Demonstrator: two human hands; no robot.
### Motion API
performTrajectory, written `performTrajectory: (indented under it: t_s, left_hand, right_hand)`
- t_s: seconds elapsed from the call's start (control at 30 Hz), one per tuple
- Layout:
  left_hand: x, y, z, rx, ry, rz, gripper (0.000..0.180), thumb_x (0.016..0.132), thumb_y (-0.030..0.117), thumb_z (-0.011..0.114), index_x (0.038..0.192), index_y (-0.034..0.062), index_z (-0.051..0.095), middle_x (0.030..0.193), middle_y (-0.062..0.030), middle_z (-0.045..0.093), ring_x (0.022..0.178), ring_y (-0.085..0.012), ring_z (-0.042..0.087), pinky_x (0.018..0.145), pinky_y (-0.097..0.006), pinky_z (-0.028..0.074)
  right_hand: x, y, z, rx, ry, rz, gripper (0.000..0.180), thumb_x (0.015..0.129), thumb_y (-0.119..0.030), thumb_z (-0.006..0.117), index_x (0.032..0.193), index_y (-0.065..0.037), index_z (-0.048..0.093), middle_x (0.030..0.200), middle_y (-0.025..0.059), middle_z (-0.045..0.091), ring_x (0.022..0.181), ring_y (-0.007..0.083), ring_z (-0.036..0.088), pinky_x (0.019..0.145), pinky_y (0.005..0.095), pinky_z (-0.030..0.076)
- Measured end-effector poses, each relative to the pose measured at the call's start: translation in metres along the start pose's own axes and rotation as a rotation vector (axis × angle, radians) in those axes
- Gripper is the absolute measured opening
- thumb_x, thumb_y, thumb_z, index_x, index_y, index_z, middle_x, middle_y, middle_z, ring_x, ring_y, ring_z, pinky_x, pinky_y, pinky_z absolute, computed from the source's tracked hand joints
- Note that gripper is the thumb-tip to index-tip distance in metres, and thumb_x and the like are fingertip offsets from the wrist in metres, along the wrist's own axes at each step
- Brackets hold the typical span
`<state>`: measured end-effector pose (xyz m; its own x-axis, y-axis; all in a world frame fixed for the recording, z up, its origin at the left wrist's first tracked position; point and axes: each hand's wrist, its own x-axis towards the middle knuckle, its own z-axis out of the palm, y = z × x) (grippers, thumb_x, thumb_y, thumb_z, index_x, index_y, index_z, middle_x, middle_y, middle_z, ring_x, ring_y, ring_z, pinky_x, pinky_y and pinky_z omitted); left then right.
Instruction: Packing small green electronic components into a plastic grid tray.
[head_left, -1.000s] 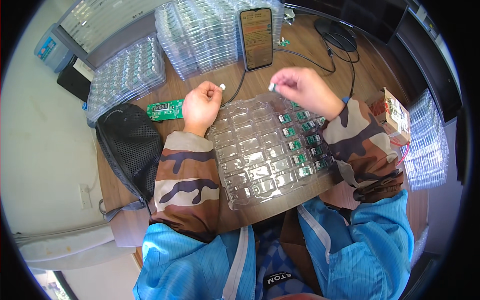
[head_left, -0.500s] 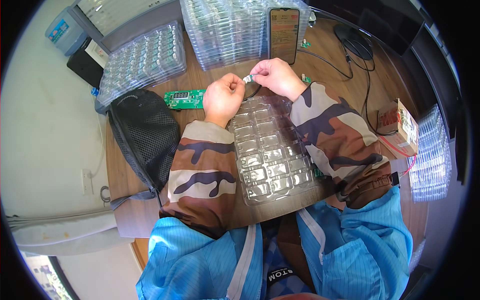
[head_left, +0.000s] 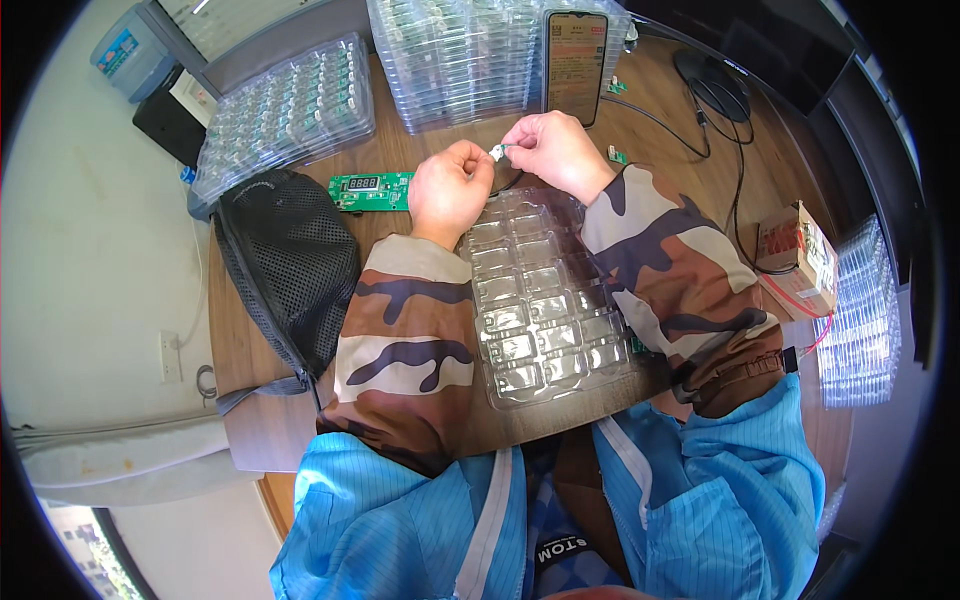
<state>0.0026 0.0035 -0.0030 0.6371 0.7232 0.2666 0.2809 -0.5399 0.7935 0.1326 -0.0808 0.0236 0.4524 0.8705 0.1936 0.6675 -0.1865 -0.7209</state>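
Bare wood between green circuit board (head_left: 371,190) and left hand (head_left: 450,192), phone (head_left: 574,64) possibly blocking beyond

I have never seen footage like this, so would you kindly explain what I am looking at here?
There is no machine: a camera worn on a person's head looks down at their own two hands. The left hand and right hand meet over a wooden table, pinching a small white part between them. Under the forearms lies a clear plastic tray of pockets. Nearby are a green circuit board, a black mesh bag, a phone and stacked trays.
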Motion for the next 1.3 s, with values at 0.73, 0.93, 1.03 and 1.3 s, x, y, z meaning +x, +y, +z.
performTrajectory:
  t_s: [0.73, 0.93, 1.03, 1.3]
  left_hand:
    - [0.004, -0.008, 0.002, 0.050, 0.024, 0.118, 0.014, 0.075, 0.019, 0.059, 0.076, 0.0054, 0.061, 0.058, -0.0059, 0.058, 0.048, -0.0121, 0.052, 0.047, -0.027, 0.040]
    - [0.004, -0.004, 0.007, -0.011, -0.048, 0.073, 0.015, 0.075, 0.024, 0.057, 0.074, 0.0105, 0.061, 0.064, -0.0076, 0.061, 0.059, -0.0256, 0.058, 0.052, -0.036, 0.043]
    - [0.000, -0.010, -0.002, 0.015, -0.021, 0.035, 0.015, 0.076, 0.025, 0.057, 0.075, 0.0104, 0.061, 0.063, -0.0053, 0.061, 0.059, -0.0235, 0.058, 0.052, -0.034, 0.042]
    - [0.001, -0.003, 0.000, 0.033, -0.041, 0.036, 0.015, 0.077, 0.024, 0.056, 0.075, 0.0101, 0.061, 0.061, -0.0029, 0.061, 0.056, -0.0188, 0.058, 0.051, -0.032, 0.042]
  right_hand:
    - [-0.006, -0.015, 0.005, -0.087, 0.051, -0.067, 0.016, 0.066, -0.009, 0.061, 0.078, 0.000, 0.064, 0.074, 0.0156, 0.062, 0.069, 0.0262, 0.062, 0.065, 0.0311, 0.049]
    - [-0.022, 0.001, -0.025, -0.031, 0.054, -0.135, 0.029, 0.071, -0.019, 0.065, 0.093, 0.000, 0.061, 0.084, 0.0169, 0.062, 0.077, 0.0255, 0.062, 0.069, 0.0324, 0.048]
    - [-0.078, -0.011, -0.071, -0.085, 0.035, -0.190, 0.029, 0.077, -0.022, 0.061, 0.096, -0.001, 0.057, 0.084, 0.0139, 0.063, 0.076, 0.0235, 0.062, 0.067, 0.0306, 0.049]
    - [-0.294, 0.003, -0.176, -1.094, 0.085, 0.519, 0.016, 0.067, -0.014, 0.064, 0.081, -0.006, 0.060, 0.083, 0.0119, 0.058, 0.075, 0.0290, 0.057, 0.062, 0.0371, 0.046]
